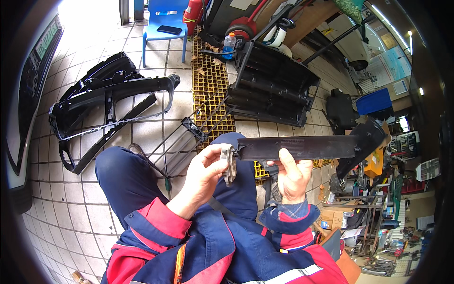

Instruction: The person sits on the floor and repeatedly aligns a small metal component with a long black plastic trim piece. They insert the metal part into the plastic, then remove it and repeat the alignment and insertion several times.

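Observation:
My right hand (pixel 292 179) grips a long, flat black plastic panel (pixel 326 147) from below, thumb on its face, holding it level above my lap. At the panel's left end, my left hand (pixel 201 171) pinches a small greyish, bracket-like piece (pixel 229 164) between thumb and fingers. That piece stands upright against or very close to the panel's end; whether the two are joined I cannot tell. Below my hands are my knees (pixel 124 173) in dark blue trousers.
Black bumper-like car trim parts (pixel 111 97) lie on the tiled floor at left. A large black panel (pixel 276 83) leans beyond a yellow grating (pixel 210 94). A blue chair (pixel 165 23) bears a phone (pixel 169 30). Tools crowd a bench (pixel 378 227) at right; a car (pixel 30 94) stands far left.

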Demonstrator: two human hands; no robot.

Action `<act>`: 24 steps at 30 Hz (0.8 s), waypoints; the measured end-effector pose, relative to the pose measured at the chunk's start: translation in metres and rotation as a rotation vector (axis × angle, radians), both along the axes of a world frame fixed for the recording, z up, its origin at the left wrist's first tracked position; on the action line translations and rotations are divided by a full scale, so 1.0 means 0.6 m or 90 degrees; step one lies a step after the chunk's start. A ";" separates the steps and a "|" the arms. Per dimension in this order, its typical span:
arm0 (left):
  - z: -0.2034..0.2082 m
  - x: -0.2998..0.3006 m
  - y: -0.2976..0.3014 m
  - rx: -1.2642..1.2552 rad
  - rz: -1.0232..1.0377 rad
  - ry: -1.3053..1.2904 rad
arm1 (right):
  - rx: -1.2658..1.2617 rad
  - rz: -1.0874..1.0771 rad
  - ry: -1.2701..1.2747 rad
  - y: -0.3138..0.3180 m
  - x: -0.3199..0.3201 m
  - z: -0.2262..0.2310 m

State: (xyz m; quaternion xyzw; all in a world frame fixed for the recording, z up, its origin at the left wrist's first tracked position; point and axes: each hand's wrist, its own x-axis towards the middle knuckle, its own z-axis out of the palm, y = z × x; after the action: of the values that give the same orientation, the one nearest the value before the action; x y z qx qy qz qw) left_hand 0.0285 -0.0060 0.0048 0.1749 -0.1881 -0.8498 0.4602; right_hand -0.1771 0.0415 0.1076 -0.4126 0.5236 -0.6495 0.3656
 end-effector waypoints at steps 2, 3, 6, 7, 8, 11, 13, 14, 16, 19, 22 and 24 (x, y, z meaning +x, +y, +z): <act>0.001 -0.001 0.000 -0.009 -0.001 0.001 | 0.001 -0.001 -0.024 -0.002 -0.001 0.001; 0.002 -0.001 0.001 -0.021 0.004 -0.001 | 0.010 -0.014 -0.034 -0.002 -0.001 0.001; 0.001 -0.002 0.001 -0.010 0.003 -0.001 | 0.016 -0.027 -0.031 0.000 0.001 0.000; 0.000 -0.002 0.001 -0.002 -0.003 0.003 | 0.011 -0.018 -0.013 0.000 0.001 0.000; -0.001 -0.002 0.000 0.002 -0.005 0.006 | -0.005 -0.006 0.006 0.000 0.001 0.000; -0.004 -0.003 0.001 0.009 0.002 0.016 | -0.014 -0.027 0.026 0.004 0.002 0.005; -0.005 -0.003 0.000 0.023 0.003 0.033 | -0.051 -0.064 -0.011 0.004 0.000 0.013; -0.005 -0.002 -0.003 0.035 -0.001 0.045 | -0.066 -0.083 -0.032 0.004 -0.001 0.016; -0.003 -0.002 -0.004 0.056 -0.013 0.079 | -0.063 -0.073 -0.056 0.003 -0.003 0.021; 0.002 -0.003 -0.002 0.069 -0.034 0.120 | -0.038 -0.094 -0.109 0.005 -0.008 0.020; 0.003 0.003 -0.003 0.066 -0.075 0.178 | 0.010 -0.098 -0.158 0.007 -0.016 0.009; 0.004 0.003 -0.004 0.067 -0.070 0.172 | 0.059 -0.119 -0.189 0.008 -0.021 0.000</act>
State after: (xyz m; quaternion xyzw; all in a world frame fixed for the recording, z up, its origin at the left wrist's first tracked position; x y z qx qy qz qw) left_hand 0.0300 -0.0081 0.0071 0.0726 -0.0888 -0.8982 0.4243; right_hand -0.1899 0.0463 0.1077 -0.2443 0.5296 -0.7095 0.3955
